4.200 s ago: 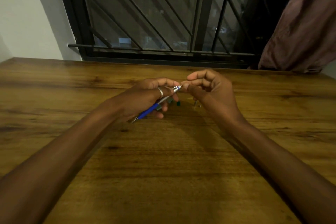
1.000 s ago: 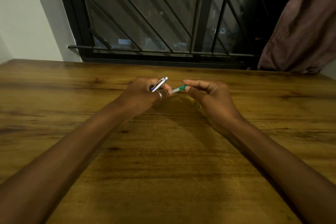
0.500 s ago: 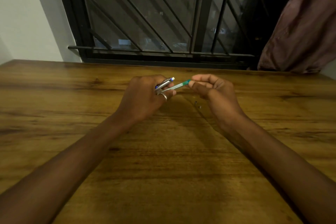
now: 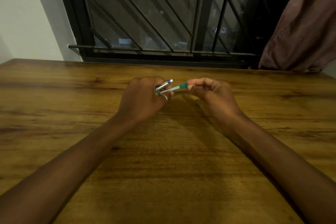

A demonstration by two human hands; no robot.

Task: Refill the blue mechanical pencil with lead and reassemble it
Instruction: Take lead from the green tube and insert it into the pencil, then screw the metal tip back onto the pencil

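Both hands are raised a little above the wooden tabletop (image 4: 163, 169), near its far half and in front of the barred window (image 4: 145, 14). The left hand (image 4: 143, 100) is curled shut, its grip closed around the blue mechanical pencil (image 4: 164, 84), of which only the silvery clip end with a blue and white cap sticks out past the knuckles, tilted up and to the right. A ring (image 4: 164, 97) sits on one finger of that hand. Just below the pencil's exposed end, a thin pale tube with a green end (image 4: 177, 87) runs between the two hands: its pale end lies against the left hand's fingers, and its green end is pinched in the right hand's grip, between thumb and forefinger. It may be the lead case or an inner part of the pencil, but the view is too small and soft to tell. The right hand (image 4: 214, 94) has its other fingers loosely folded in towards the palm. On the tabletop, just beneath the right hand, lies a tiny dark piece (image 4: 197, 102), too small to make out. A brownish curtain (image 4: 300, 23) hangs at the right of the window, and a pale wall (image 4: 27, 14) stands at the left.
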